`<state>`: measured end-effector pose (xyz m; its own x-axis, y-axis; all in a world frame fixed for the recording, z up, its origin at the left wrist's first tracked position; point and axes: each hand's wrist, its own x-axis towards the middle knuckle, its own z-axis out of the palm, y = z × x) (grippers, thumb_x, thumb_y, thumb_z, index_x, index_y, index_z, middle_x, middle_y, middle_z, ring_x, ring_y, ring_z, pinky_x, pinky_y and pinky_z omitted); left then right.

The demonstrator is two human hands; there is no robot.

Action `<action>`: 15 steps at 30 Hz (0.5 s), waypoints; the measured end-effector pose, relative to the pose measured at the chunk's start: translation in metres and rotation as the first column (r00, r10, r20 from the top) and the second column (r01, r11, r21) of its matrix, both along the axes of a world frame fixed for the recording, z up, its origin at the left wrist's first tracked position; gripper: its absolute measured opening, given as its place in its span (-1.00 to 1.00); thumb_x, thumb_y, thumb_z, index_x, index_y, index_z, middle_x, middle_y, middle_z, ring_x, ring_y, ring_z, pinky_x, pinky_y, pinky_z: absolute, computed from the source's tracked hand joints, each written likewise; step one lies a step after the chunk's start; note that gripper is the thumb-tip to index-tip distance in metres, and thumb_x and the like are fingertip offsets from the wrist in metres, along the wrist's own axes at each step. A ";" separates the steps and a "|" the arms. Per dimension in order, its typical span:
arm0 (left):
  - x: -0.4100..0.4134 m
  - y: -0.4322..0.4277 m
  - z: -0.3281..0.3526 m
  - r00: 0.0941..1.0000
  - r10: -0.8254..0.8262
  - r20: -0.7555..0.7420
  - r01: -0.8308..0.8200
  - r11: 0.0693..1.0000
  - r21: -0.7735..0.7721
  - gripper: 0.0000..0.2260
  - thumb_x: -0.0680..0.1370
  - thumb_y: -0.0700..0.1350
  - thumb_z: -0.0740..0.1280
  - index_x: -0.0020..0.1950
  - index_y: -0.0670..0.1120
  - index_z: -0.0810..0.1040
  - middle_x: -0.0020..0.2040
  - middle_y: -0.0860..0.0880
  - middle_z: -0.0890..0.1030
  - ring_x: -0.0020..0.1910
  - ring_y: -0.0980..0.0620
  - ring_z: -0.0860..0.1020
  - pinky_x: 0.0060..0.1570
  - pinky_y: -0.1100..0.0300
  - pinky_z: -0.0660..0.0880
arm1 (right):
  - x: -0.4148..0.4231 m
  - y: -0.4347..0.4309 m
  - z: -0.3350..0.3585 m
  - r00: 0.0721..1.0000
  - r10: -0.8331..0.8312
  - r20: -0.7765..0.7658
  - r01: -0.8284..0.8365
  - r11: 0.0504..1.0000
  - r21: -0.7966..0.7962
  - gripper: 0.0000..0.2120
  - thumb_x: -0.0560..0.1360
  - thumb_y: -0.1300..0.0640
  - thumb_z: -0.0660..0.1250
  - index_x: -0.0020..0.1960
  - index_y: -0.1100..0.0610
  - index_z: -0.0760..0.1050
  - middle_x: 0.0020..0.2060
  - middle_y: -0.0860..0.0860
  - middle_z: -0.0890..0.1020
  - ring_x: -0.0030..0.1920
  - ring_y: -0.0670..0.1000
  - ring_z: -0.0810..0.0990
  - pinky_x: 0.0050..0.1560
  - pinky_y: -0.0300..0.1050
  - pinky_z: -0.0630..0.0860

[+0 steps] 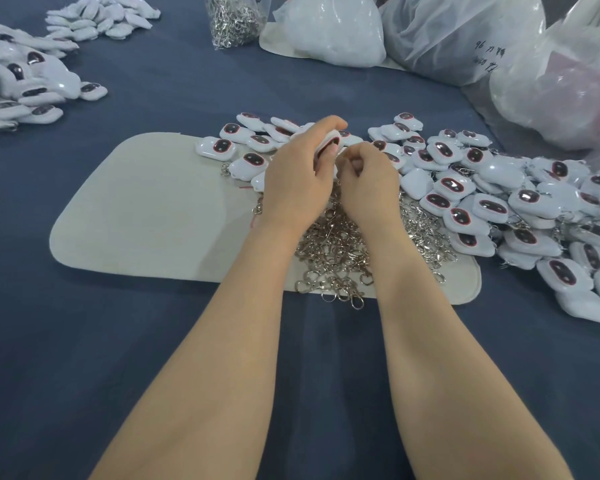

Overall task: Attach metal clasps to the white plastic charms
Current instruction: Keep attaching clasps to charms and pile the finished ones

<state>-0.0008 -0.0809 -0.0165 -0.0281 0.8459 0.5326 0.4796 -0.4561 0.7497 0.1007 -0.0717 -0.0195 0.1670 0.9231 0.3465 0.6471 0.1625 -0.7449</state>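
Blue table (146, 341), clasp pile (336, 251) underneath: left hand (297, 174) grips a charm (329, 141), right hand (369, 183) curled, hold unclear.

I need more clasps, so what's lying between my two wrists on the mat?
A heap of metal clasps lies there on the beige mat, plain in the head view. The left hand holds a white charm.

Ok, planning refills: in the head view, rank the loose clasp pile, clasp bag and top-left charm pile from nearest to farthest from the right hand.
1. Loose clasp pile, just below the right hand.
2. Clasp bag, far ahead, leftward.
3. Top-left charm pile, farthest left corner.
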 end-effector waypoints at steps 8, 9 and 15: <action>0.001 0.003 0.006 0.911 0.109 0.397 -0.042 0.984 -0.173 -0.80 0.60 -0.18 0.18 0.18 -0.04 0.49 0.02 0.07 0.54 -0.06 0.08 0.58 0.07 0.24 0.50 | -0.007 -0.003 0.002 0.982 0.045 -0.182 -0.033 0.997 0.069 -0.91 0.55 0.25 0.25 -0.03 0.16 0.52 -0.26 -0.15 0.52 -0.25 -0.20 0.48 -0.18 -0.43 0.37; 0.000 0.005 0.007 0.849 0.153 0.506 -0.017 0.965 -0.263 -0.81 0.60 -0.18 0.18 0.17 -0.04 0.49 0.04 0.01 0.54 -0.05 -0.01 0.61 0.07 0.11 0.54 | -0.009 -0.003 0.003 0.978 0.057 -0.201 -0.043 0.996 0.076 -0.91 0.54 0.26 0.26 -0.02 0.15 0.52 -0.25 -0.18 0.52 -0.24 -0.26 0.48 -0.17 -0.48 0.36; -0.005 0.009 0.009 0.434 0.274 0.858 0.342 0.832 -0.438 -0.88 0.62 -0.22 0.17 0.02 -0.14 0.49 -0.24 -0.04 0.54 -0.44 0.15 0.49 -0.40 0.33 0.46 | -0.013 -0.002 0.001 0.971 0.090 -0.220 -0.081 0.995 0.050 -0.89 0.52 0.26 0.28 0.01 0.11 0.52 -0.17 -0.13 0.56 -0.12 -0.16 0.53 -0.10 -0.48 0.40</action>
